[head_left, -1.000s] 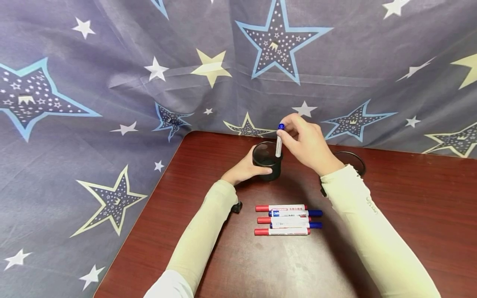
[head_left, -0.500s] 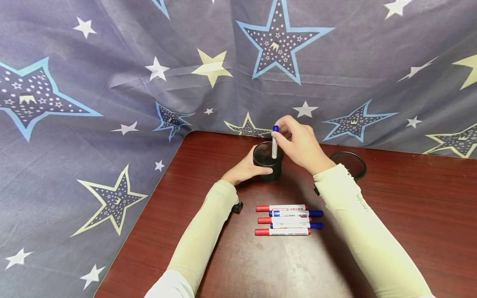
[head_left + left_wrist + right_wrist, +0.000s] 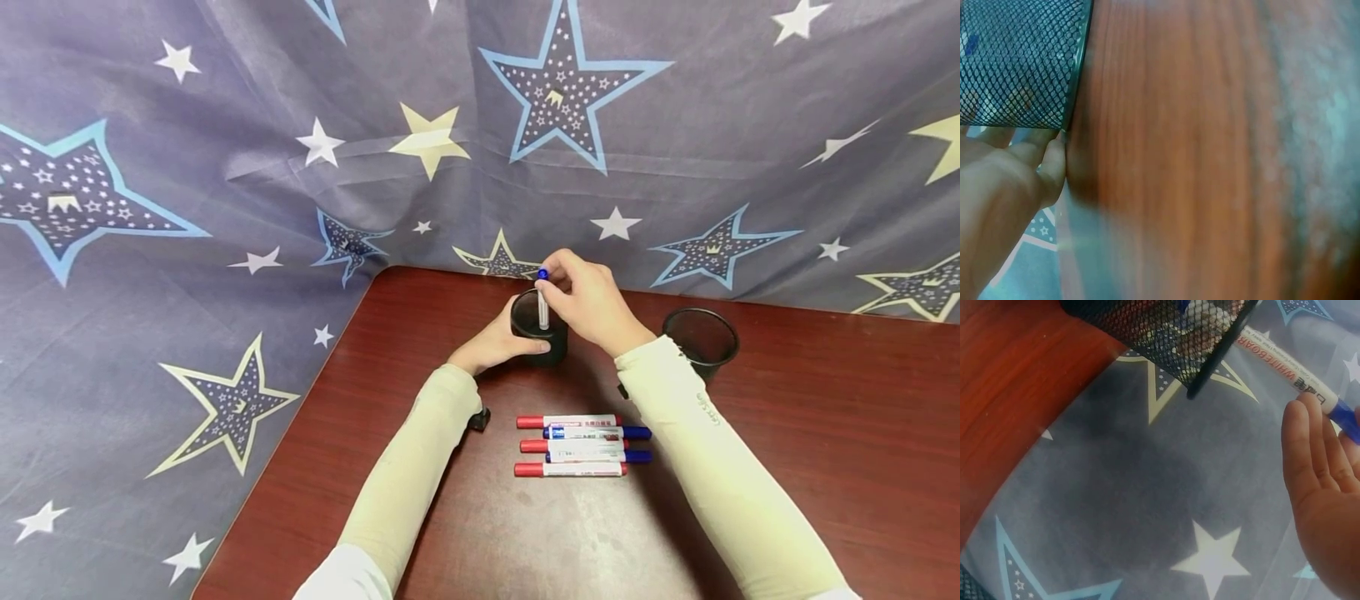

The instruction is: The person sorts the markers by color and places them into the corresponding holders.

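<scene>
My left hand holds a black mesh pen cup steady near the back of the table, thumb across its front. In the left wrist view its fingers lie along the mesh wall. Above the cup, my right hand pinches a white whiteboard marker near its blue upper end. The marker stands nearly upright, its lower end inside the cup's rim. In the right wrist view the marker enters the cup's mouth, and something blue and white shows blurred through the mesh.
Several whiteboard markers, with red or blue caps, lie side by side in front of the cup. A second black mesh cup stands at the right, partly behind my right forearm. A star-patterned cloth hangs behind the table.
My right hand has moved left and then down, lowering the marker into the cup's mouth. The right forearm has uncovered more of the second cup. The left hand keeps its place.
</scene>
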A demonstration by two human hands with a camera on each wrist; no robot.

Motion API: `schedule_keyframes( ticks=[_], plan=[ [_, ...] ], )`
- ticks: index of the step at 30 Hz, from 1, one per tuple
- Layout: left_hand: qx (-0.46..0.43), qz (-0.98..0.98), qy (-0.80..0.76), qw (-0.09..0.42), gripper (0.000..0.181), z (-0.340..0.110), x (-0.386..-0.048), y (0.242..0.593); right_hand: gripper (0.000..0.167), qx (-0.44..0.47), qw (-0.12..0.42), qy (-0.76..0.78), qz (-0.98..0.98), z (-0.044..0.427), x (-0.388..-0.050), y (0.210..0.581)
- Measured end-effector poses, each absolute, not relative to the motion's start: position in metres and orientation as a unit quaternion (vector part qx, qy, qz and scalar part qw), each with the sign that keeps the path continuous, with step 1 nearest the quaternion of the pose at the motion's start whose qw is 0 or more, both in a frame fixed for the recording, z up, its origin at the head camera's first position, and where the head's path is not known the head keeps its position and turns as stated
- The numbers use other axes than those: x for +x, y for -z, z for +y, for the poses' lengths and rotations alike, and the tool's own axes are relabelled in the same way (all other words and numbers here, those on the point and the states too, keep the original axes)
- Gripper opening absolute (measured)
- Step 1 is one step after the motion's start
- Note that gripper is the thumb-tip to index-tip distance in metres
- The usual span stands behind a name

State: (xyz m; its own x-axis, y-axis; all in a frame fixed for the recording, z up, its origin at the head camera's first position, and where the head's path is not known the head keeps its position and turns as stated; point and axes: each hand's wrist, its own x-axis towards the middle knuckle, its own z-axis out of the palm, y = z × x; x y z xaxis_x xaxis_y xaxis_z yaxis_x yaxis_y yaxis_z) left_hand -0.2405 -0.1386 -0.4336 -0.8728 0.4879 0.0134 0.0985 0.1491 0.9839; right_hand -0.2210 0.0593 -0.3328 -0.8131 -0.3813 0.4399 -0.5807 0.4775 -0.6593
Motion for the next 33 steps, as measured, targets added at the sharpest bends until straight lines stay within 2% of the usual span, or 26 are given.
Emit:
schedule_keyframes(
  ticks=[3,12,26,33],
  plan=[
    [0.197,0.740,-0.623,0.157,0.090,-0.139,-0.239,0.432,0.014,0.278,0.106,-0.423,-0.856,0.056,-0.223,0.336],
    [0.206,0.759,-0.599,0.151,0.096,-0.140,-0.250,0.458,0.015,0.259,0.077,-0.423,-0.865,0.050,-0.229,0.346],
    [0.218,0.749,-0.607,0.147,0.090,-0.140,-0.252,0.454,0.012,0.250,0.065,-0.417,-0.871,0.041,-0.240,0.357],
    [0.227,0.731,-0.626,0.148,0.081,-0.137,-0.251,0.459,0.013,0.252,0.057,-0.395,-0.882,0.035,-0.241,0.366]
  ],
)
